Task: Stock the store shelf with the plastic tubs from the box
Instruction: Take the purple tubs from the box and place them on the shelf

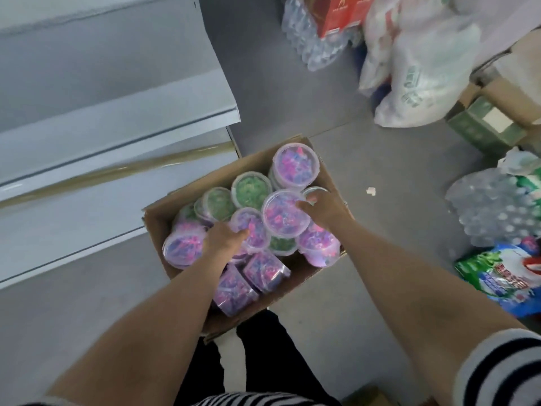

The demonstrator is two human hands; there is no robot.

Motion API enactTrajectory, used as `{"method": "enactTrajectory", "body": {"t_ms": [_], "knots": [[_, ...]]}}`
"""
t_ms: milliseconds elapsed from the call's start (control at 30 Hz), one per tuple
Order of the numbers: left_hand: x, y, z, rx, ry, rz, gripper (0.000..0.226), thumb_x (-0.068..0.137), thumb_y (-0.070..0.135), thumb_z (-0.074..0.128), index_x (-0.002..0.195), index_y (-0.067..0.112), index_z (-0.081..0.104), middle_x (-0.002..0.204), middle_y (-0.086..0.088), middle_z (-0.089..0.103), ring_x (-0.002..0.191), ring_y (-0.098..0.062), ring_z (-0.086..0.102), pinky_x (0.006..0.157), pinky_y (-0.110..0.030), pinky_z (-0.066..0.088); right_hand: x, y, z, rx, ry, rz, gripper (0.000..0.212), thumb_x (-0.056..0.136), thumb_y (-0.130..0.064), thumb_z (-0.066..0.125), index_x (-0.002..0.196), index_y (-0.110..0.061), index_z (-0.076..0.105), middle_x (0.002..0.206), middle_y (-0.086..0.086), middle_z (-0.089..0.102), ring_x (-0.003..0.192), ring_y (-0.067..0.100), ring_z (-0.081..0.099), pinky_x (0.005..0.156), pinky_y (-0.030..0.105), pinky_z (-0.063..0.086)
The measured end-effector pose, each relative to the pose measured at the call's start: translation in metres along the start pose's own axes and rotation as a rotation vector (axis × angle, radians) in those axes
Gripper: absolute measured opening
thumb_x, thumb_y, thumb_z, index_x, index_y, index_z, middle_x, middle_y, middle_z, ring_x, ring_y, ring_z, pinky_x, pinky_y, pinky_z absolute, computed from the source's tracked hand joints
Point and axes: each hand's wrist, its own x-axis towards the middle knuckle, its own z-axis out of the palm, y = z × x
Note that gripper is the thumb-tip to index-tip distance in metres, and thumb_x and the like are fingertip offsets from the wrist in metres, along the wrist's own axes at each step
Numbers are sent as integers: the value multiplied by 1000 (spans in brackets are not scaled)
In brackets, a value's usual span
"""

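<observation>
The store shelf [117, 118] takes up the left side, its grey boards stepping down toward the floor. Just beside its lower front edge sits the open cardboard box [154, 227] on the grey floor [366, 159], packed with clear plastic tubs. At the box's left edge, pink-and-purple tubs stand upright with lids on. The left hand [224, 240] reaches into the middle of the box, its fingers curled round the rim of a small purple tub [253, 227]. Near the box's front edge, two more purple tubs [234, 288] lie tipped on their sides. Behind the hands, toward the far edge, stand green tubs [251, 190], and in the far right corner a purple stack [295, 165] rises above the rest. The right hand [322, 209] grips a larger purple tub [285, 213] by its right rim, fingers hooked over the lid's edge. The two held tubs touch each other; the hands are apart, each clamped on its own tub. Right of the box, on the floor, lie white plastic bags [418, 68], a wrapped pack of water bottles [491, 209] and a green-and-blue detergent bag [503, 276].
</observation>
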Motion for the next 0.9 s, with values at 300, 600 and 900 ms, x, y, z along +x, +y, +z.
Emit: {"method": "enactTrajectory", "body": {"t_ms": [300, 600, 900], "knots": [[-12, -26, -11, -277, -45, 23, 48, 78, 42, 76, 97, 1, 57, 103, -16, 64, 93, -31, 66, 83, -45, 57, -14, -3, -5, 306, -127, -44, 36, 82, -40, 77, 76, -19, 49, 82, -3, 51, 77, 16, 51, 70, 25, 44], [-59, -91, -75, -527, -5, 105, 44, 76, 47, 74, 78, 4, 62, 64, -7, 64, 51, -19, 64, 52, -27, 55, -91, -52, 14, 636, -103, -126, 40, 72, -40, 86, 101, -23, 64, 113, 3, 72, 107, 23, 68, 93, 44, 56], [-136, -273, -193, -1168, 11, 159, 31, 92, 30, 63, 106, 4, 53, 96, -13, 57, 83, -27, 62, 89, -45, 54, -209, -185, 127, 814, -131, -229, 63, 75, -35, 85, 123, -4, 60, 118, 9, 66, 106, 23, 67, 78, 33, 60]]}}
